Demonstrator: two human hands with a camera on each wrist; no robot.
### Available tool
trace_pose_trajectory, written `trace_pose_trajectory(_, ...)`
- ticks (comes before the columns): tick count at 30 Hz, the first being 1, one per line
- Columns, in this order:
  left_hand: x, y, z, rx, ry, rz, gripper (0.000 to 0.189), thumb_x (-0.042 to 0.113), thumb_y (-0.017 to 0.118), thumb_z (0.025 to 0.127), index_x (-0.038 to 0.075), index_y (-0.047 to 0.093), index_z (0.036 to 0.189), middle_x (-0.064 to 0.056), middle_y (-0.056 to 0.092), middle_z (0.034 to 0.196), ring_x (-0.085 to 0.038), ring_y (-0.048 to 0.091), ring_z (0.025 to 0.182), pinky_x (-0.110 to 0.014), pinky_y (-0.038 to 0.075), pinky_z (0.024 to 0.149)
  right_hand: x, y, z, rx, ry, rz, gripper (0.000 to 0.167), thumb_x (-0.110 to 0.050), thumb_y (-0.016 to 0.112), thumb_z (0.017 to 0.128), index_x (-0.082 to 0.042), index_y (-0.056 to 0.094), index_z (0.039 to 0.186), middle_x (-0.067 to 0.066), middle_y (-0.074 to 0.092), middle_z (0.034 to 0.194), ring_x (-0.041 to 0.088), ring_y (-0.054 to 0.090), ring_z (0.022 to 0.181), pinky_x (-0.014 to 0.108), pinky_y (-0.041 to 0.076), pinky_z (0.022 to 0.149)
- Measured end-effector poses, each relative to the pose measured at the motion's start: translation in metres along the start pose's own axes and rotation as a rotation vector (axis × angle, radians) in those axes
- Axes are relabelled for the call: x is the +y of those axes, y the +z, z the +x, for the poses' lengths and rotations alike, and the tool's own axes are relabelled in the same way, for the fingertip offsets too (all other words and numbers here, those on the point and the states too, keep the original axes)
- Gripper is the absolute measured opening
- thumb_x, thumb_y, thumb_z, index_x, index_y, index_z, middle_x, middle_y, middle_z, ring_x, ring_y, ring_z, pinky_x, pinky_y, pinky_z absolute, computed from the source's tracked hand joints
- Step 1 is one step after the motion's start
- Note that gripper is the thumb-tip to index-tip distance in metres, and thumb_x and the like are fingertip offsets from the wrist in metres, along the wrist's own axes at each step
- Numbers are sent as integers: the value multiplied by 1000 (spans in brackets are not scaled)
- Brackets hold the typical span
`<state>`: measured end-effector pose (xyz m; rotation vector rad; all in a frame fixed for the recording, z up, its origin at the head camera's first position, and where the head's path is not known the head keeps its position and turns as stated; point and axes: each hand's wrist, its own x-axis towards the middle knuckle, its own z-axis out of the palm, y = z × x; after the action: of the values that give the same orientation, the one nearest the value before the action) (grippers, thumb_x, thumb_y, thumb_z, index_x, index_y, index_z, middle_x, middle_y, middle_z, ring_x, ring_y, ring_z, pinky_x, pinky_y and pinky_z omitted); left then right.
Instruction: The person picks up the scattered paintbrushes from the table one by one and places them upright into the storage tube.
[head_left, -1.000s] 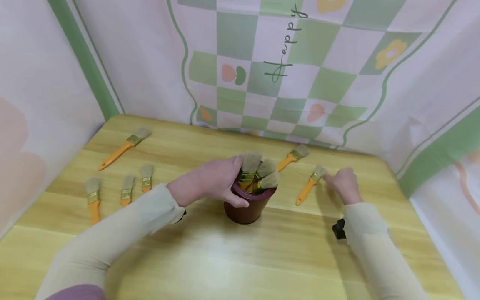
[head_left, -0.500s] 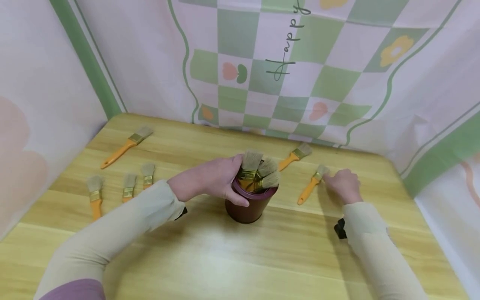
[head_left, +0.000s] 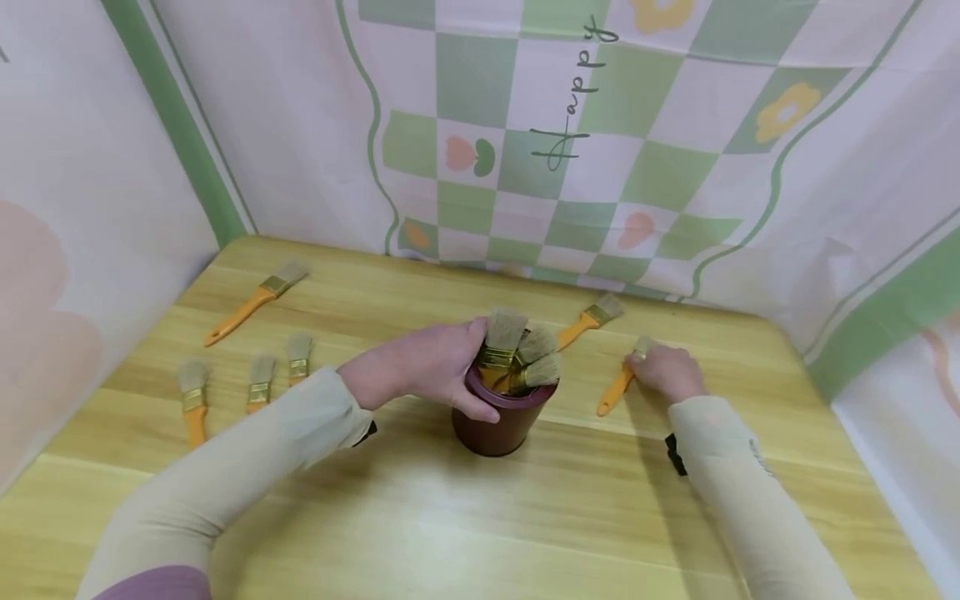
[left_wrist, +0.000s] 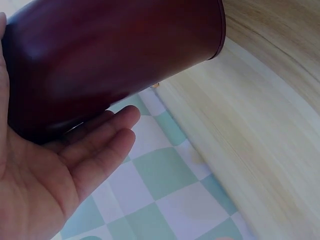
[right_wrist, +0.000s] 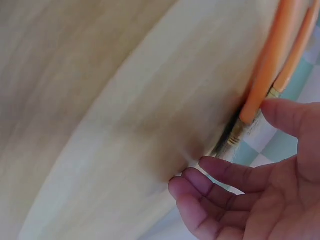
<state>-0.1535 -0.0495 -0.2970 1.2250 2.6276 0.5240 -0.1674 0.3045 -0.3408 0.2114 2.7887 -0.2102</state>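
Observation:
A dark maroon pot [head_left: 491, 429] stands on the table, several paintbrushes [head_left: 504, 337] in it with bristles up. My left hand [head_left: 435, 367] holds the pot near its rim, thumb on the near side. In the left wrist view the other fingers [left_wrist: 102, 150] lie along the pot [left_wrist: 120, 55]. My right hand [head_left: 667, 372] is at an orange-handled paintbrush [head_left: 617, 393] lying on the table, covering part of its head. In the right wrist view the thumb is beside this paintbrush [right_wrist: 265, 80] near its ferrule; the other fingers stand apart from the thumb, near the bristles.
Another orange paintbrush [head_left: 588, 321] lies right of the pot, near the table's back edge. At the left lie several more: one far back [head_left: 255, 304], others nearer, partly behind the left sleeve [head_left: 247, 467]. A checkered cloth [head_left: 555, 167] hangs behind the wooden table [head_left: 450, 533].
My right hand has moved slightly left, from beside the bristles to over the head of the paintbrush. My left hand and the pot have stayed in place.

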Motion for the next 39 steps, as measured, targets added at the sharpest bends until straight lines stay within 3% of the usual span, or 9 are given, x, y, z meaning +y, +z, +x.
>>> trace_pose_trajectory(3,1,1,1,4,1,-3,103,64,75,68,-2,36,136,-11,59,121,-22,61,111,-33,49,96,-2,3,3,17,61,-21,57,-46,38,97,7,58,102,42,52,117,56,53,106,56,48,80)
trace_pose_trajectory(7,2,1,2,7,18,-4,103,63,75,69,-2,34,138,-12,57,124,-22,60,113,-33,48,98,-3,6,3,39,111,-40,66,-53,41,96,9,59,106,41,56,111,51,58,99,49,50,71)
trace_pose_trajectory(12,4,1,3,4,18,-4,102,63,75,69,-2,34,137,-13,58,124,-22,60,113,-32,48,98,-4,7,3,27,119,-64,50,-43,46,98,5,60,93,36,61,104,44,62,89,44,49,64)
trace_pose_trajectory(18,3,1,3,10,4,-5,102,63,76,69,-2,36,136,-12,59,121,-21,61,111,-32,49,96,-5,6,8,25,114,-59,34,-31,49,96,3,55,98,35,60,111,46,62,97,49,52,70)
trace_pose_trajectory(27,1,1,1,14,12,-12,100,61,76,70,-3,36,135,-13,59,122,-22,61,112,-33,49,97,-11,6,2,40,104,-49,35,-27,54,92,7,63,95,34,63,101,37,63,80,47,52,64)
trace_pose_trajectory(31,1,0,0,12,2,-9,99,62,76,70,-2,36,135,-12,59,121,-21,61,111,-33,49,96,-14,5,2,43,109,-63,28,-17,49,91,8,60,97,34,62,97,36,62,78,46,52,62)
trace_pose_trajectory(39,-1,0,-1,9,-11,-38,99,61,76,70,-1,36,136,-12,59,122,-21,60,111,-33,49,97,-14,4,0,45,103,-25,15,-4,45,79,1,58,72,26,62,90,28,56,73,40,48,56)
